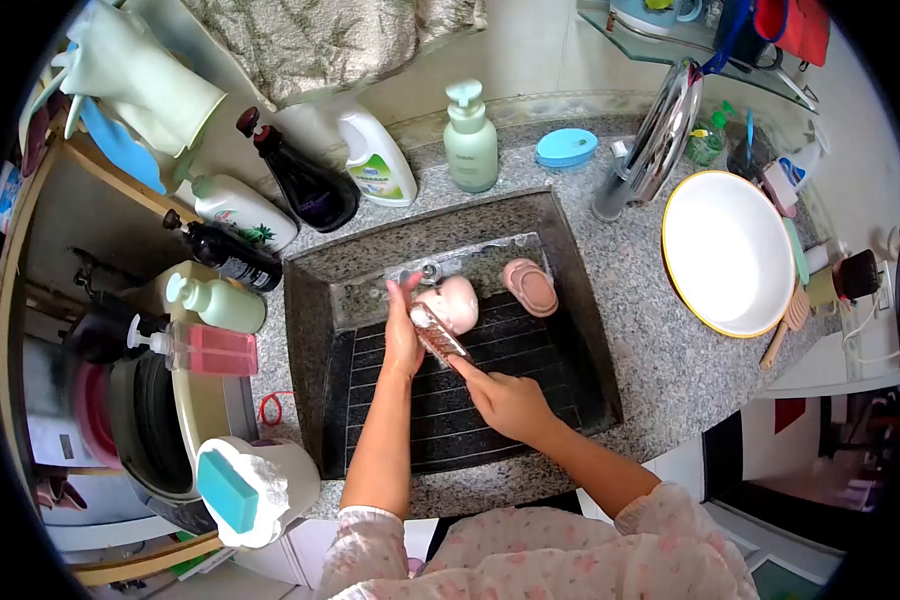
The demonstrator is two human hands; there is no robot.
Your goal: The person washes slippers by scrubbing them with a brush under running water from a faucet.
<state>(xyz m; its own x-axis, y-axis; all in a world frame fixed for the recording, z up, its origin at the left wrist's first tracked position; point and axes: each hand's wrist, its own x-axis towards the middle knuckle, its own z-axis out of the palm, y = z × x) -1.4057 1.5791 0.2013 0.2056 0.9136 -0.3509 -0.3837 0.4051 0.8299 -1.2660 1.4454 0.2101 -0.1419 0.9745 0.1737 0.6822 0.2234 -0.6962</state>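
Over the sink [315, 400], my left hand [402, 335] is at the left side of a small pink rounded thing [457, 303] that looks like a shoe, its fingers pointing up and partly hidden behind it. White suds show on it. My right hand [510, 402] grips the end of a brush [442, 338] with a see-through brown handle. The brush head lies against the near side of the pink thing, close to my left palm. A second pink shoe-like thing [530, 287] rests in the sink's far right corner.
A white basin [735, 255] with a yellow rim leans on the counter right of the faucet [660, 140]. Pump bottles line the sink's back and left, among them a green one [471, 145]. At lower left, a blue sponge [227, 490] tops a white container.
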